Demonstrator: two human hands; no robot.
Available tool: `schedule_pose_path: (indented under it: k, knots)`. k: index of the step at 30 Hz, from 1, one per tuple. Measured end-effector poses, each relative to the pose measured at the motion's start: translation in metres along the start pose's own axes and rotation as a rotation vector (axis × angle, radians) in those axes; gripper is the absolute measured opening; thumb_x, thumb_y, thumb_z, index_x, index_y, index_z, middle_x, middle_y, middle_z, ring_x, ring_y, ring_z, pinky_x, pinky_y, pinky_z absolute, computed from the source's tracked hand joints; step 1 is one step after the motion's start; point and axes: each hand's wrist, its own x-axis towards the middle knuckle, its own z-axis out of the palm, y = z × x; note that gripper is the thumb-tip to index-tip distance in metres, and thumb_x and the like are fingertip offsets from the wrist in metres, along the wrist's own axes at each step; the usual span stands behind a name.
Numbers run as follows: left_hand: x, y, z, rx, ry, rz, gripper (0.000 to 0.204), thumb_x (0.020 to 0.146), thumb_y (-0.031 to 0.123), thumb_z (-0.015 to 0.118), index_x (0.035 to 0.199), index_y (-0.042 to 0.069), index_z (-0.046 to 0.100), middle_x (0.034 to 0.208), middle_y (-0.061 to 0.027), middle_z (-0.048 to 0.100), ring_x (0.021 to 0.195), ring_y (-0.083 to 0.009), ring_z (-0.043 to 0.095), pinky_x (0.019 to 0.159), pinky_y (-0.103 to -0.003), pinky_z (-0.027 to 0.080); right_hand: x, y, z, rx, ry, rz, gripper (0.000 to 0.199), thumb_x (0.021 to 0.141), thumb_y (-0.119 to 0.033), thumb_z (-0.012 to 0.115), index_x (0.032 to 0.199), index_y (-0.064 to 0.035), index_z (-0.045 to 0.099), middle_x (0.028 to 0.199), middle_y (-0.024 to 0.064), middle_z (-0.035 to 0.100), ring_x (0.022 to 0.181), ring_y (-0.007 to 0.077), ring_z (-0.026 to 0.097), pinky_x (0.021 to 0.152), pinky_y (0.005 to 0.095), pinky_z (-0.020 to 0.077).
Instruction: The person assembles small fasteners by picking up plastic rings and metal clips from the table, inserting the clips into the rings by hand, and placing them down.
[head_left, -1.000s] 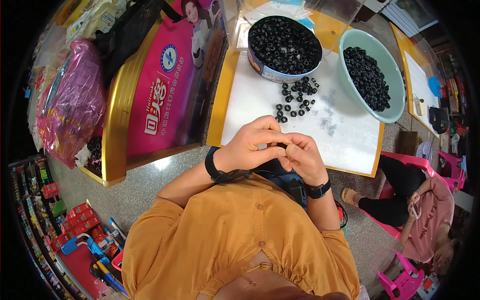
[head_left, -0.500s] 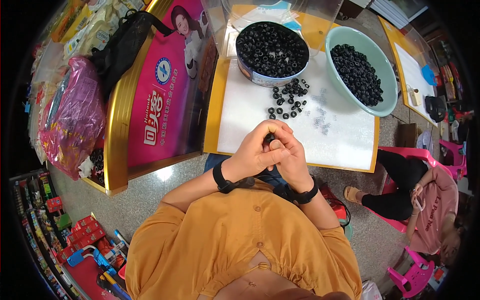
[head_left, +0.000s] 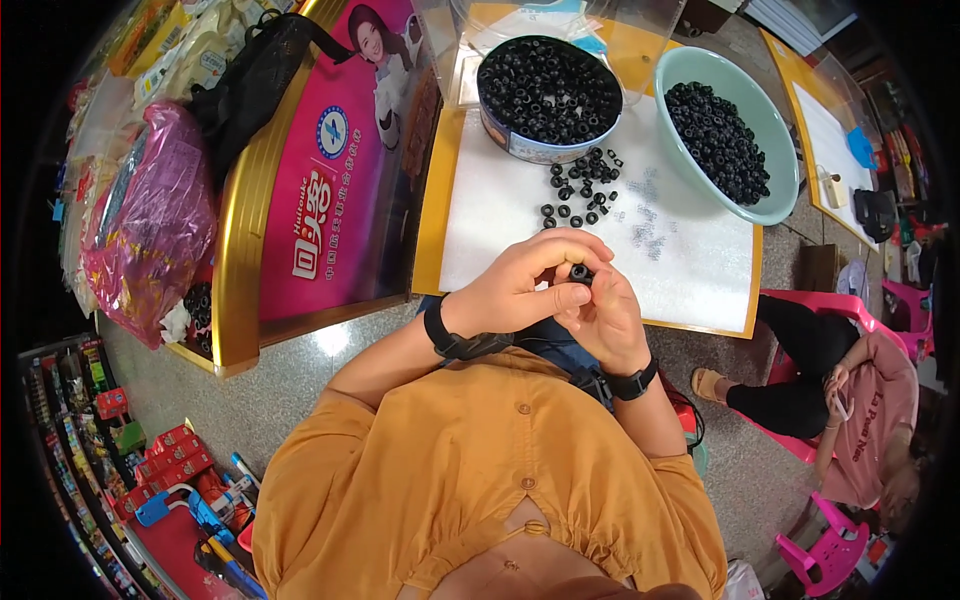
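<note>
A small black ring-shaped part (head_left: 580, 272) is pinched in front of me, its round hole facing up. My left hand (head_left: 515, 288) curls round it with thumb and forefinger closed on it. From the right, my right hand (head_left: 612, 318) meets it, its fingertips closed at the same part; its lower fingers are partly hidden. Just beyond the hands, several loose black parts (head_left: 563, 211) lie scattered on a white foam sheet (head_left: 490, 195). Behind them a round tin (head_left: 545, 153) is heaped with the same black parts. A pale green basin (head_left: 783, 190) holds more of them at the right.
The sheet covers a yellow-edged table (head_left: 428, 235). A clear plastic box (head_left: 640, 50) stands behind the tin. On the left is a gold-trimmed pink display counter (head_left: 236, 270) with bags on top. A seated person (head_left: 865, 400) is at the right, beside pink plastic chairs.
My hands have shifted slightly right and parted a little. The right hand has turned and opened out from its clasp, so the black ring part now shows more plainly.
</note>
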Motion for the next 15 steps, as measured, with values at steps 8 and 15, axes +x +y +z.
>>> schedule_pose_path:
  k: [8,15]
  knots:
    - [-0.003,0.012,0.002,0.027,0.048,0.016,0.027,0.085,0.003,0.068,0.111,0.004,0.067,0.123,-0.0077,0.061,0.08,-0.0075,0.053,0.071,-0.023,0.046,-0.002,-0.003,-0.006,-0.054,-0.037,0.061,0.054,0.097,-0.049,0.056,0.115,0.0016,0.054,0.09,0.0007,0.056,0.071,0.0081,0.049,0.061,0.0216,0.0385]
    - [0.001,0.012,-0.003,0.123,-0.044,0.103,0.028,0.086,-0.001,0.067,0.114,-0.002,0.065,0.128,-0.0139,0.056,0.109,-0.019,0.059,0.088,-0.03,0.05,-0.003,-0.013,-0.005,-0.148,-0.042,0.064,0.061,0.093,-0.053,0.06,0.115,0.0031,0.054,0.092,0.0016,0.054,0.07,0.007,0.045,0.059,0.0212,0.0353]
